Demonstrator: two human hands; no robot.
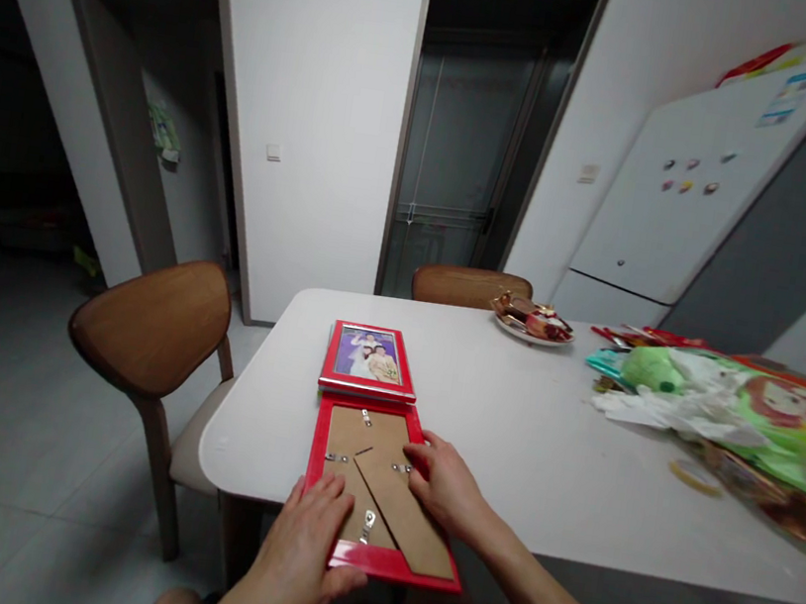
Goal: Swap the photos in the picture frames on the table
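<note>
A red picture frame [389, 430] lies face down at the table's near edge, its lower part reaching past the edge. Its brown backing board carries several small metal clips, and a brown stand leg [407, 513] lies slanted across it. My left hand [306, 538] grips the frame's lower left side, fingers over the rim and backing, thumb near the bottom edge. On the opposite side, my right hand [448, 483] curls its fingers over the red rim beside the right clip. Just beyond, a second red frame [402, 362] lies face up with a group photo [369, 355].
The white table [504, 436] holds a plate of items [533, 322] at the far side and a heap of green packaging [791, 422] at right, with a tape roll [694, 477] nearby. Wooden chairs stand left [152, 322] and behind [472, 287]. A fridge [684, 222] is at back right.
</note>
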